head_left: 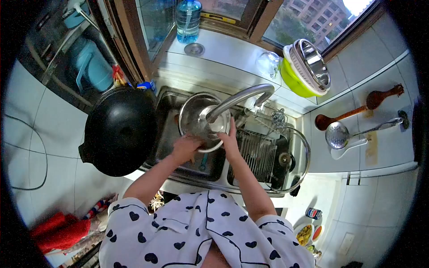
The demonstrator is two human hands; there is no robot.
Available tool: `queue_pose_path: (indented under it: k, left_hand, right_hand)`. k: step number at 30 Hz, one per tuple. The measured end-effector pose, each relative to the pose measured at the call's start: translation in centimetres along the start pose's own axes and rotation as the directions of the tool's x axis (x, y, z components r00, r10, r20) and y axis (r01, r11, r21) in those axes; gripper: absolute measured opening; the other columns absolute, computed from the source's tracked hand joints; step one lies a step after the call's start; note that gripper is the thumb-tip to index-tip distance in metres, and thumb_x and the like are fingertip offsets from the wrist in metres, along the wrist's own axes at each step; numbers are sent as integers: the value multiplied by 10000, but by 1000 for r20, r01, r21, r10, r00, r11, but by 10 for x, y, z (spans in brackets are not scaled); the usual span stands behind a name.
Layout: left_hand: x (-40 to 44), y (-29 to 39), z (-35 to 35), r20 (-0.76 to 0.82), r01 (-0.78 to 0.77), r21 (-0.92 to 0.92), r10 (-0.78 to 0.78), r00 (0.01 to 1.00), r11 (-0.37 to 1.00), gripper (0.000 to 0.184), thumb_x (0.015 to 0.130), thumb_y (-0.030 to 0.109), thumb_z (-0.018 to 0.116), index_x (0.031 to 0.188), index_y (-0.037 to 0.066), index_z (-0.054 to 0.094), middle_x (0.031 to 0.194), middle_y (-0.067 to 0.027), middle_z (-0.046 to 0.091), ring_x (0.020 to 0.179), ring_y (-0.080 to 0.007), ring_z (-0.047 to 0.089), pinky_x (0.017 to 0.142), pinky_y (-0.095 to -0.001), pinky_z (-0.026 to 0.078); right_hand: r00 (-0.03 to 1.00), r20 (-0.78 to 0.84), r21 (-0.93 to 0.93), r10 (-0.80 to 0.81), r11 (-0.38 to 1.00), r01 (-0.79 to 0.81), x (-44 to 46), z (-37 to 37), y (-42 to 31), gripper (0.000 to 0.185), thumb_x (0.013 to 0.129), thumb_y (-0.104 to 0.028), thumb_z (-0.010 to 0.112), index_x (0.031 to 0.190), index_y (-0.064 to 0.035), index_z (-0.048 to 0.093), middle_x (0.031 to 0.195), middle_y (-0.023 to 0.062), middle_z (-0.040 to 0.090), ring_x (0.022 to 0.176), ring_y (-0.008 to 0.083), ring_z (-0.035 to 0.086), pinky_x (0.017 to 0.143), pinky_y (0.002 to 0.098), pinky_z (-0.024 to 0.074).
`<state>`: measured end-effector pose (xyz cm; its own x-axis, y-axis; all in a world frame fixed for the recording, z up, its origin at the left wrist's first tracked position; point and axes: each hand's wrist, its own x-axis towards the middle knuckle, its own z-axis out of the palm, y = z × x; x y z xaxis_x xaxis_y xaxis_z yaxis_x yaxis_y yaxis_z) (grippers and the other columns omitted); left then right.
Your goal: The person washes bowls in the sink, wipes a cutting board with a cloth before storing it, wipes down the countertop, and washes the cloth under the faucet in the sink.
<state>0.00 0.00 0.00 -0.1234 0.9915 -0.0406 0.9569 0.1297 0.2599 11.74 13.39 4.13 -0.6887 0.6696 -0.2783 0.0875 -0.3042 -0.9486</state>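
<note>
A round metal basin (186, 110) is in the left part of the sink (166, 154), beneath the curved faucet (241, 99). Inside the basin shows a smaller pale, shiny shape, perhaps a bowl or water, which I cannot make out for certain. My left hand (187, 148) is closed on the near left rim, fingers over the edge and partly hidden. My right hand (229, 141) grips the right rim, its fingers along the outside and its thumb inward. The faucet's mouth is above the basin.
Left of the sink hangs or stands a large black wok (120, 131). A dish rack (254, 154) fills the right sink part. Green and metal bowls (298, 73) stand on the sill, near a blue liquid bottle (188, 22). Ladles (337, 135) hang on the right wall.
</note>
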Motion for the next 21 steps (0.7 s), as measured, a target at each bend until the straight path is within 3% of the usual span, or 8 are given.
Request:
queue_pose_path:
  k: [5, 6, 9, 10, 14, 16, 19, 21]
  left_hand:
    - [18, 35, 8, 9, 137, -392, -145, 989, 910, 460, 763, 188, 620, 1198, 129, 482, 1000, -165, 584, 872, -358, 574, 705, -458, 472]
    - [19, 36, -18, 233, 204, -453, -105, 967, 868, 455, 802, 253, 588, 1223, 134, 462, 1107, -159, 555, 1020, -341, 528, 841, -471, 426]
    - [13, 10, 1, 153, -11, -118, 29, 988, 993, 535, 862, 516, 413, 1284, 188, 427, 1264, -121, 465, 1182, -288, 426, 992, -465, 305]
    - [16, 5, 2, 286, 64, -108, -31, 958, 992, 704, 826, 643, 322, 1339, 163, 364, 1392, -109, 322, 1295, -287, 276, 1075, -463, 116]
    - [27, -13, 6, 477, 59, -103, -2, 879, 993, 781, 857, 621, 254, 1386, 49, 211, 1429, -136, 231, 1326, -288, 199, 1088, -436, 64]
    - [36, -12, 14, 447, 287, 13, -262, 855, 958, 744, 897, 563, 230, 1396, 19, 138, 1452, -144, 163, 1341, -288, 152, 1091, -434, 45]
    - [41, -17, 51, -203, 325, 81, -304, 931, 942, 627, 911, 529, 245, 1409, 154, 179, 1445, -171, 157, 1327, -317, 171, 1083, -463, 82]
    - [47, -11, 45, -172, 270, -85, -281, 944, 959, 625, 910, 445, 331, 1392, 69, 202, 1443, -205, 118, 1314, -353, 189, 1056, -482, 164]
  right_hand:
    - [984, -141, -7, -107, 994, 108, 2, -4, 22, 842, 705, -60, 545, 1417, -107, 99, 1388, 133, 259, 1169, 237, 379, 922, 323, 348]
    - [987, -136, 18, -80, 996, 83, 0, -6, 24, 837, 707, -61, 543, 1417, -115, 103, 1385, 132, 264, 1166, 240, 384, 919, 325, 352]
    - [995, -103, 87, 2, 996, 7, -1, -16, 32, 823, 713, -63, 535, 1418, -138, 118, 1375, 128, 280, 1157, 250, 397, 909, 332, 364]
    - [995, -102, 101, 0, 995, 11, 1, -15, 36, 815, 715, -60, 539, 1417, -139, 132, 1356, 123, 315, 1138, 254, 419, 911, 331, 368]
    - [995, -85, 142, 43, 989, -31, 7, -20, 48, 789, 709, -45, 517, 1411, -128, 168, 1316, 106, 367, 1111, 230, 438, 903, 328, 372]
    - [991, -100, 56, 88, 995, -82, -2, -17, 49, 747, 705, -76, 509, 1382, -147, 204, 1225, 101, 424, 1041, 233, 484, 810, 335, 435]
    - [989, -58, 110, 134, 986, -127, -12, -6, 38, 769, 697, -75, 514, 1391, -143, 192, 1237, 96, 415, 1051, 226, 468, 820, 321, 423]
    - [999, -25, 96, 41, 995, -38, -19, 1, 21, 822, 687, -35, 529, 1415, -130, 157, 1324, 99, 352, 1106, 231, 424, 880, 304, 381]
